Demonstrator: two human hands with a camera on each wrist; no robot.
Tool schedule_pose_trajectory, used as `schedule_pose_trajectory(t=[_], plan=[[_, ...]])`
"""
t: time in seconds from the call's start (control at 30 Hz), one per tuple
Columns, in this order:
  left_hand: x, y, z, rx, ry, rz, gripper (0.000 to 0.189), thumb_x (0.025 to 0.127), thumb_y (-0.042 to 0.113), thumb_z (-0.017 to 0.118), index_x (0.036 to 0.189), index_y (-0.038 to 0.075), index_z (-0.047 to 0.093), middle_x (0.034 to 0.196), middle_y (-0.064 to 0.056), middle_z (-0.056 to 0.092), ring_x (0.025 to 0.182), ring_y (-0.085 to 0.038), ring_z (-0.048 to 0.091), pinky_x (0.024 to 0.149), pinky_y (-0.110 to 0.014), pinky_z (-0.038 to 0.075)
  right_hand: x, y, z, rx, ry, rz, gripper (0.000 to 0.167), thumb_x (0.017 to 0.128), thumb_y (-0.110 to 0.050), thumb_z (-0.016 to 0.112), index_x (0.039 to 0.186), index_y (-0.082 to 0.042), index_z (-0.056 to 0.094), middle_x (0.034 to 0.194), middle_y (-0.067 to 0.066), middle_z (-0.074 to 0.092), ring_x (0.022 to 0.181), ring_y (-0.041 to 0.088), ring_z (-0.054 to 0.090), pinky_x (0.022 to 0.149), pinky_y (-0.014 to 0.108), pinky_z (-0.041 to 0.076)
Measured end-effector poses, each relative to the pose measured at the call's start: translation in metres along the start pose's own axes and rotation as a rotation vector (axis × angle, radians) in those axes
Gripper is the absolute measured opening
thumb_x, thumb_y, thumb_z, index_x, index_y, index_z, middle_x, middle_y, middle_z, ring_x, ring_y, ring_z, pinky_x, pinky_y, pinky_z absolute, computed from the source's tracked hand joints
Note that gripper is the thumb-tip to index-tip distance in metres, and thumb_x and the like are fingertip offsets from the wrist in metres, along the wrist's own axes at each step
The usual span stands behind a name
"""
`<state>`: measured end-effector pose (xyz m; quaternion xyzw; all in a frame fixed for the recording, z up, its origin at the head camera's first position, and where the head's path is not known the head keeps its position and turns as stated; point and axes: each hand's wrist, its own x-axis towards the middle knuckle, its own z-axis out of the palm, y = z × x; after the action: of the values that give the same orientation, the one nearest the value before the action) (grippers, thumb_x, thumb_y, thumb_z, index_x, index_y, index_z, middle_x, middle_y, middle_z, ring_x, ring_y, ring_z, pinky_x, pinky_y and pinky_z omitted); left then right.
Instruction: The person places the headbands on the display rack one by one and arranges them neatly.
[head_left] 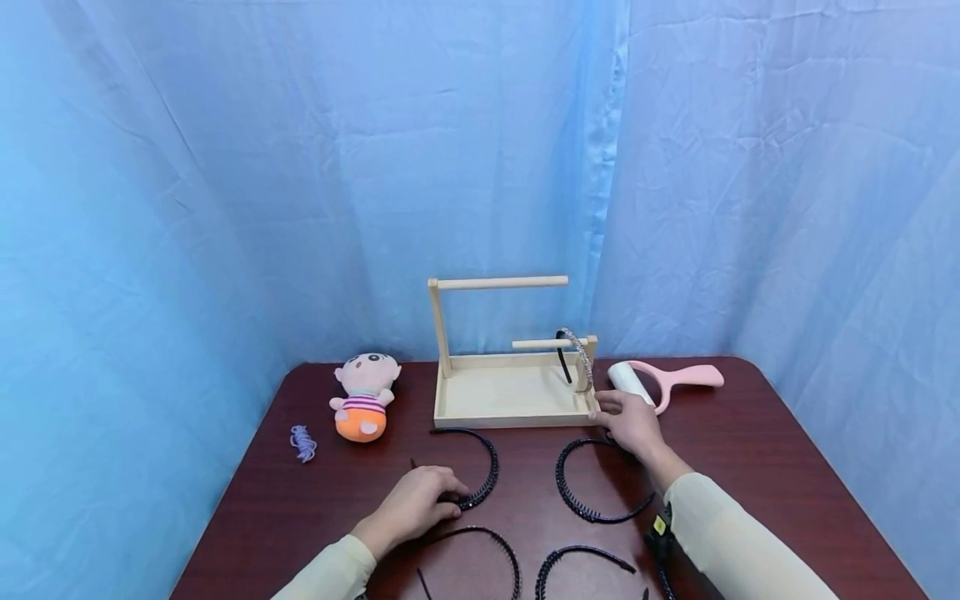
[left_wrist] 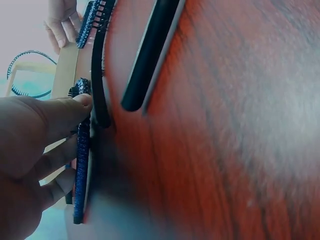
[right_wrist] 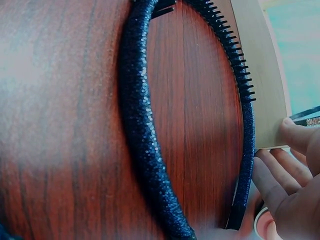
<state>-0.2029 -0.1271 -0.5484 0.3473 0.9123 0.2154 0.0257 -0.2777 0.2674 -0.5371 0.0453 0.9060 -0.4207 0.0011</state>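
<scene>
My left hand [head_left: 422, 500] pinches the near part of a black toothed headband [head_left: 493, 467] left of centre on the table; in the left wrist view its thumb lies on the glittery band [left_wrist: 83, 155]. The right hand [head_left: 628, 423], fingers loosely extended, touches the right front corner of a pale wooden rack [head_left: 495, 421] with its fingertips. A silvery headband [head_left: 585, 362] hangs on the rack's short lower bar. Below the right hand lies another black headband [head_left: 562, 479], whose glittery surface [right_wrist: 141, 110] fills much of the right wrist view.
Two more black headbands, one left [head_left: 510, 554] and one right [head_left: 547, 571], lie near the front. A plush doll [head_left: 363, 400] and purple cord [head_left: 303, 443] are at left. Beside the rack's right end lies a pink-handled lint roller [head_left: 690, 376]. Blue curtains [head_left: 375, 167] enclose the table.
</scene>
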Motion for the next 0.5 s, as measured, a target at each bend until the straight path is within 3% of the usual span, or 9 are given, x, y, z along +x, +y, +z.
schedule_pose_trajectory(t=[0.13, 0.27, 0.5], plan=[[-0.005, 0.001, -0.009, 0.049, 0.025, 0.011, 0.021, 0.088, 0.018, 0.080, 0.110, 0.020, 0.081, 0.097, 0.014, 0.071, 0.094, -0.002, 0.065, 0.082, -0.027, 0.056, 0.001, 0.001, 0.000, 0.003, -0.002, 0.009, 0.045, 0.095, -0.020, 0.075, 0.136, -0.004, 0.065, 0.127, 0.021, 0.070, 0.108, 0.033, 0.071, 0.070, 0.033, 0.062], [-0.009, 0.003, -0.022, 0.047, 0.058, -0.020, 0.016, 0.090, 0.020, 0.079, 0.106, 0.022, 0.080, 0.095, 0.015, 0.069, 0.092, -0.001, 0.064, 0.081, -0.030, 0.057, 0.002, 0.000, -0.001, -0.004, 0.000, 0.006, 0.045, 0.096, -0.019, 0.074, 0.137, -0.003, 0.064, 0.127, 0.022, 0.070, 0.107, 0.033, 0.072, 0.069, 0.033, 0.062], [-0.018, 0.010, -0.046, -0.093, 0.169, -0.104, 0.015, 0.089, 0.018, 0.081, 0.103, 0.021, 0.079, 0.094, 0.012, 0.072, 0.083, -0.003, 0.063, 0.074, -0.026, 0.056, 0.000, -0.001, -0.001, -0.003, -0.003, 0.006, 0.045, 0.096, -0.019, 0.074, 0.137, -0.003, 0.064, 0.127, 0.022, 0.070, 0.111, 0.035, 0.070, 0.071, 0.034, 0.062]])
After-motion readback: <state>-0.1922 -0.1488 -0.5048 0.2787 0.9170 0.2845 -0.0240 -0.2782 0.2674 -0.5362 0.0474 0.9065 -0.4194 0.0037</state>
